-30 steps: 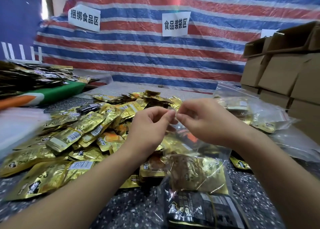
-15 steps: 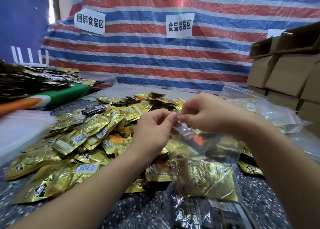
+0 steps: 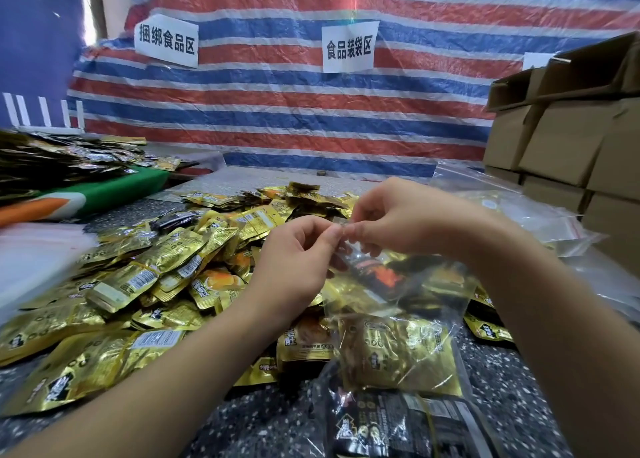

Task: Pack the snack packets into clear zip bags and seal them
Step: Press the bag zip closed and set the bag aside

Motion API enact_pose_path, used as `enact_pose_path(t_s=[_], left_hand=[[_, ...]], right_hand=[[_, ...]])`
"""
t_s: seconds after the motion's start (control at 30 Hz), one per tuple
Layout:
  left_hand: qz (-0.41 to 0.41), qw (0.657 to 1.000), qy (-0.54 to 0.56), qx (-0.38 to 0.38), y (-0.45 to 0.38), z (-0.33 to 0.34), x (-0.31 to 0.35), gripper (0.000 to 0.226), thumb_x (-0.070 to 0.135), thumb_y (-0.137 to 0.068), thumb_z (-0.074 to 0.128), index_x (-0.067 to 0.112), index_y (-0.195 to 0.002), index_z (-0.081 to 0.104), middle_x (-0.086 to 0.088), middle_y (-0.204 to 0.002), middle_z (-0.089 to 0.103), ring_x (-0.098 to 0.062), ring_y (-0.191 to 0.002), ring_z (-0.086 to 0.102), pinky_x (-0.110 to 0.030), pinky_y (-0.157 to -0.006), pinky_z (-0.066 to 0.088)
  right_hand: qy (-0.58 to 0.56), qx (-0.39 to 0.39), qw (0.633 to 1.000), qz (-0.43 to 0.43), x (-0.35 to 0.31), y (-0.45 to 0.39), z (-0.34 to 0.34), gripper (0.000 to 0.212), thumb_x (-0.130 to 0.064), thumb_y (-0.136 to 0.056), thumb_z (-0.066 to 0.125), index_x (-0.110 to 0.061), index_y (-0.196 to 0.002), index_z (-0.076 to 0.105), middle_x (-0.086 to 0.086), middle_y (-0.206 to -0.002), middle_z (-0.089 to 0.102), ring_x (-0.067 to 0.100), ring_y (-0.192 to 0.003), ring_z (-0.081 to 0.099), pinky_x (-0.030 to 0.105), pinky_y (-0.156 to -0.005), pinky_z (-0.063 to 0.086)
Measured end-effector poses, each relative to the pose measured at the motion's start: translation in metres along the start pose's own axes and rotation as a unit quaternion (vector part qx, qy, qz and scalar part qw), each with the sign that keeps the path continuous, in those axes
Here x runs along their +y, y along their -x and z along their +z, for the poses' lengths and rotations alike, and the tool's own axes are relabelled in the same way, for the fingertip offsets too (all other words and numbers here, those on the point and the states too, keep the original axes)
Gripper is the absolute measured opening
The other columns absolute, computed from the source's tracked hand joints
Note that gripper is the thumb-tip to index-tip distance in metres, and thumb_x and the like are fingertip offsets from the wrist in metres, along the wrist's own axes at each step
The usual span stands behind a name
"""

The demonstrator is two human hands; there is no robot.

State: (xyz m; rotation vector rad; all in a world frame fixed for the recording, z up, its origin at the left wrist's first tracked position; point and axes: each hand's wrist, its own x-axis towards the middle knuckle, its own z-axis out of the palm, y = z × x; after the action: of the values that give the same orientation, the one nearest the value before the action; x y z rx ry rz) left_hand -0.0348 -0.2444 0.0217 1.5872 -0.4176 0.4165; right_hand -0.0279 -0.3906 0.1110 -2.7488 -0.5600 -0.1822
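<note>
On the left of the table, a large pile of gold snack packets remains unpacked. At centre, the left hand and right hand pinch the top edge of a filled clear zip bag; sealing appears unfinished. Further right lie sealed bags, then stacked cardboard boxes; nothing obstructs.

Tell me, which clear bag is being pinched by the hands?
The filled zip bag hanging in front, pinched at its top by both hands. The other clear bags lie untouched by the boxes.
</note>
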Motion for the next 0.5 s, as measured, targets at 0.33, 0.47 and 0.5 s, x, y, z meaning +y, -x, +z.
enact_pose_path(t_s=[0.33, 0.47, 0.5], left_hand=[[0.006, 1.000, -0.005, -0.011, -0.0007, 0.0023, -0.0020, 0.022, 0.016, -0.099, 0.054, 0.015, -0.081, 0.068, 0.004, -0.064, 0.069, -0.007, -0.059, 0.065, -0.016, -0.052, 0.047], [0.008, 1.000, -0.002, -0.005, -0.0004, 0.0018, -0.0023, 0.022, 0.018, -0.099, 0.054, 0.015, -0.082, 0.068, 0.004, -0.065, 0.069, -0.007, -0.060, 0.065, -0.016, -0.053, 0.047], [0.008, 1.000, -0.001, -0.003, -0.0004, 0.0019, -0.0023, 0.022, 0.018, -0.099, 0.054, 0.015, -0.082, 0.069, 0.003, -0.065, 0.069, -0.008, -0.060, 0.066, -0.016, -0.053, 0.047]], right_hand=[[-0.010, -0.015, 1.000, -0.003, 0.0011, 0.0028, -0.0024, 0.025, -0.041, -0.094, 0.064, -0.024, -0.075, 0.069, -0.004, -0.072, 0.074, 0.018, -0.078, 0.070, 0.038, -0.074, 0.056], [-0.001, -0.012, 1.000, -0.014, 0.0002, 0.0024, -0.0026, 0.026, -0.039, -0.095, 0.062, -0.025, -0.075, 0.068, -0.004, -0.072, 0.073, 0.015, -0.074, 0.068, 0.036, -0.071, 0.054], [0.000, -0.012, 1.000, -0.015, 0.0005, 0.0024, -0.0028, 0.026, -0.039, -0.095, 0.061, -0.025, -0.075, 0.068, -0.004, -0.072, 0.073, 0.013, -0.071, 0.067, 0.034, -0.068, 0.053]])
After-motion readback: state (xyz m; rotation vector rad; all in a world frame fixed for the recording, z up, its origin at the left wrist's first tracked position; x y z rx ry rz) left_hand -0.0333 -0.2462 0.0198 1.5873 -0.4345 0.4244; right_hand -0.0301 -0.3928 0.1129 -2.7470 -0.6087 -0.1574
